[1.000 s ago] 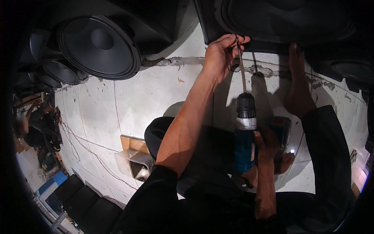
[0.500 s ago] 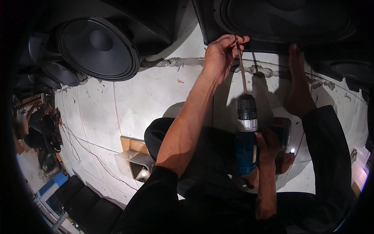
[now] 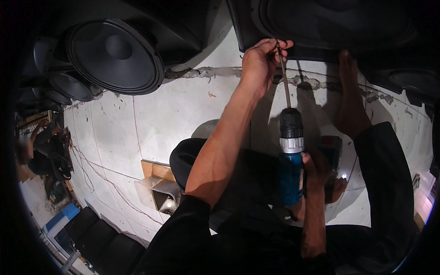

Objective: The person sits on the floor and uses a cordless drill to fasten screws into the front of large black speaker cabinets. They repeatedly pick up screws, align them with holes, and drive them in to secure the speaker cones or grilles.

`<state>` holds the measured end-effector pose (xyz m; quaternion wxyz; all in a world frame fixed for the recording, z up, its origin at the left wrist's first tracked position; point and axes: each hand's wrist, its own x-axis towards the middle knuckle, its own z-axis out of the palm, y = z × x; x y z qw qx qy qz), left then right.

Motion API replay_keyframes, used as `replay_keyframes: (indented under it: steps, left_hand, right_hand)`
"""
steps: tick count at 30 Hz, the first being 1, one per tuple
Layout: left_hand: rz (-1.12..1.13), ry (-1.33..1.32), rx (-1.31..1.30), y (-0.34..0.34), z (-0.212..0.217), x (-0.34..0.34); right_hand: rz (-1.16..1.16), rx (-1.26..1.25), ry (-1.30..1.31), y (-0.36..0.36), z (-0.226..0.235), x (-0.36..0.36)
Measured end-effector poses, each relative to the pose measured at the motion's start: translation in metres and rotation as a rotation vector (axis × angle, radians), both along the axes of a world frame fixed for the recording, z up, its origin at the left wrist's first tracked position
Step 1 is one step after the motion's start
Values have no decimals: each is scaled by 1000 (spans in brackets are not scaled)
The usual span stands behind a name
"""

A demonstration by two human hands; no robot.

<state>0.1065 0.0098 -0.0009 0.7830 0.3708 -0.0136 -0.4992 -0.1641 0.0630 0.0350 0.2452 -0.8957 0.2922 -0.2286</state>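
Observation:
My right hand (image 3: 315,172) is wrapped round the grip of a blue and black cordless drill (image 3: 290,178), its chuck pointing away from me. A long thin bit (image 3: 287,89) runs from the chuck to the near edge of a large black speaker (image 3: 341,27). Up at that edge, the fingers of my left hand (image 3: 257,64) are pinched round the bit's far end. Any screw there is too small to make out. Beyond my right hand, the drill's battery (image 3: 331,149) shows in shadow.
Another round black speaker (image 3: 117,57) faces up at the left, with several more behind it. My bare foot (image 3: 348,78) rests against the large speaker. A clear box (image 3: 160,190) and thin cables (image 3: 110,183) lie on the white tiles. A person (image 3: 46,151) sits far left.
The drill and its bit have shifted very slightly forward, toward the speaker. Both hands keep their grip.

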Motion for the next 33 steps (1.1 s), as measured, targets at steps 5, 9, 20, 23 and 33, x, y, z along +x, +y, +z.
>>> replay_keyframes:
  steps: [5,9,20,23,33]
  left_hand:
    - [-19,-49,-20,3,0,1]
    - [-17,-58,-35,2,-1,1]
    - [-21,-76,-26,2,-1,1]
    - [-18,-74,-8,2,0,0]
    - [-11,-73,-10,3,2,0]
  right_hand:
    - [25,0,-13,-3,1,4]
    - [20,0,7,-4,1,3]
    - [26,-3,8,-3,2,6]
    - [34,-26,13,-3,0,6]
    - [47,-114,19,1,-8,5]
